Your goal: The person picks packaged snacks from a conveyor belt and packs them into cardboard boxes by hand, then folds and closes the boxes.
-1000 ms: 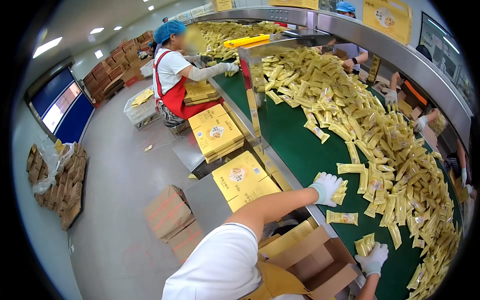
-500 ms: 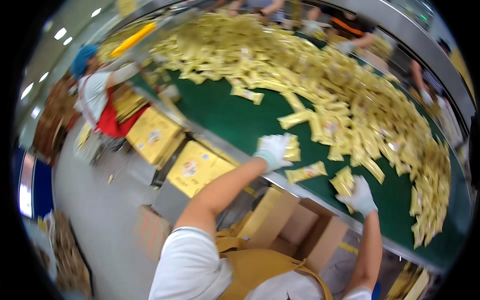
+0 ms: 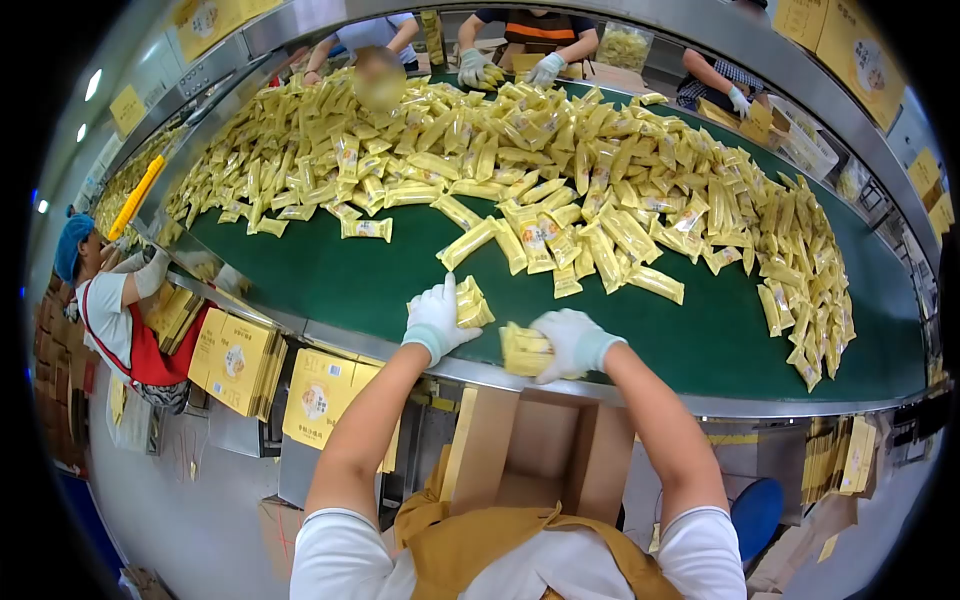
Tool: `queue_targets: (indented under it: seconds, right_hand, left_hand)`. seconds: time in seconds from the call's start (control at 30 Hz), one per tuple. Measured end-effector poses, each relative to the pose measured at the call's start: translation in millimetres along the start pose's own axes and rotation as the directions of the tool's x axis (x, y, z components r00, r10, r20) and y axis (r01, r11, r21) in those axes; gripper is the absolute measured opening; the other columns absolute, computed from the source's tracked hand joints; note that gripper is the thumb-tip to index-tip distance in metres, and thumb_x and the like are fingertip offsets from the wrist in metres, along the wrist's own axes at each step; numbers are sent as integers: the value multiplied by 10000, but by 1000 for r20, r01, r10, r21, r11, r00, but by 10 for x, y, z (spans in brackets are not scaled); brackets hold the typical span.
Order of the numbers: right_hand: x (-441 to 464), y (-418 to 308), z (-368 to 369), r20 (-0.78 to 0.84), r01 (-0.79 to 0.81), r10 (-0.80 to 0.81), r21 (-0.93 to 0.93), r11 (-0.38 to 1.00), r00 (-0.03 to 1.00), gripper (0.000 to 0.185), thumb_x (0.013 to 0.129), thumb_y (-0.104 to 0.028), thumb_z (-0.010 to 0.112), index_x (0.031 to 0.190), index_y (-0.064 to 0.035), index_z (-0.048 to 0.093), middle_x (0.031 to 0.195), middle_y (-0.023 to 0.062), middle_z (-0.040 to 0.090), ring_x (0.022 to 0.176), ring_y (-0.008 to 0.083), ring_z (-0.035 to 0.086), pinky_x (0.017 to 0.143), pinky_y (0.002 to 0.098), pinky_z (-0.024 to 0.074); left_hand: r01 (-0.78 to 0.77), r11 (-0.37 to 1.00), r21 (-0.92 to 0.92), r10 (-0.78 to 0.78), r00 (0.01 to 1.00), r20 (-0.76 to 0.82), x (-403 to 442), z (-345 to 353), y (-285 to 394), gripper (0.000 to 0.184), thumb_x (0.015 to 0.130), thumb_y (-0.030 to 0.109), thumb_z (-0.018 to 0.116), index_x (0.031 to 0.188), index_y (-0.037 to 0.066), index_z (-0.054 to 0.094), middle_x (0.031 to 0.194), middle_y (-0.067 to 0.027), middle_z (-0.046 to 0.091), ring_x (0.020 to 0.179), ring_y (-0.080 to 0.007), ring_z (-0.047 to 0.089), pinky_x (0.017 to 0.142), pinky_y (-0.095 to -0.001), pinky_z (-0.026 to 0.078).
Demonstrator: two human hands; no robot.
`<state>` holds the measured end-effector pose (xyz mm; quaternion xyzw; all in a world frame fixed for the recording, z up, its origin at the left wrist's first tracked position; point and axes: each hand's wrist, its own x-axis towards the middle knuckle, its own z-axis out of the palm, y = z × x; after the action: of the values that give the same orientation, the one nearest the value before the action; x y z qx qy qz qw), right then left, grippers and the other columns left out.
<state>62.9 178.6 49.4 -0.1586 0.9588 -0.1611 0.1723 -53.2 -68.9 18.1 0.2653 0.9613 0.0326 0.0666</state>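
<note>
My left hand [image 3: 433, 318], in a white glove, is closed around the side of some yellow snack packets [image 3: 473, 303] at the near edge of the green belt [image 3: 330, 275]. To its right, my right hand [image 3: 573, 342], also gloved, grips a small stack of yellow packets [image 3: 525, 350] over the belt's metal edge. The two bunches are a short gap apart. Just below my hands stands an open cardboard box [image 3: 540, 440], its flaps spread and its bottom visible. A large heap of yellow packets [image 3: 520, 140] covers the far part of the belt.
At left, a co-worker in a red apron [image 3: 150, 330] stands by flat yellow cartons [image 3: 235, 360]. More yellow cartons [image 3: 320, 400] are stacked left of my box. Gloved co-workers' hands [image 3: 545, 70] work across the belt. A blue stool [image 3: 757, 515] stands at lower right.
The view has turned and levelled. My right hand has come closer to my left, with packets in its grip. The loose packet that lay between my hands no longer lies there.
</note>
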Motion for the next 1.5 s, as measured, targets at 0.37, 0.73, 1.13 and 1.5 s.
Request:
queue_targets:
  seconds: [0.37, 0.73, 1.13, 1.5]
  right_hand:
    - [-812, 664, 224, -313, -168, 294, 374, 912, 903, 752, 643, -457, 875, 1198, -16, 623, 1106, 177, 652, 1069, 384, 599, 987, 418, 474]
    - [-424, 139, 156, -125, -282, 287, 58, 958, 950, 803, 622, -650, 778, 1129, -37, 669, 1205, 196, 570, 1102, 383, 524, 973, 446, 431]
    - [-1024, 583, 337, -270, -442, 402, -103, 891, 875, 971, 639, -605, 789, 1401, -86, 487, 1377, 233, 446, 1287, 413, 455, 1090, 523, 356]
    - [-913, 451, 441, -320, -683, 631, -73, 727, 707, 1253, 641, -680, 768, 1565, -42, 211, 1238, 194, 521, 1112, 352, 543, 949, 466, 438]
  left_hand:
    - [52, 778, -626, 7, 996, 92, 1158, -601, 0, 1053, 619, 420, 946, 1398, -91, 454, 1065, -153, 715, 891, -193, 702, 802, -320, 579]
    - [-22, 981, -191, 61, 978, 199, 1165, -331, 145, 1104, 575, 590, 864, 1422, -6, 483, 1422, -213, 483, 1311, -349, 506, 1104, -400, 429]
    - [-132, 991, 8, 132, 990, 59, 626, -236, 270, 1027, 599, 583, 846, 1419, 79, 489, 1341, -176, 498, 1260, -346, 512, 1085, -428, 419]
    - [-10, 994, 110, 10, 1000, 0, 138, -82, 503, 1224, 676, 669, 770, 1573, 46, 218, 1316, -135, 532, 1219, -274, 528, 1010, -436, 414]
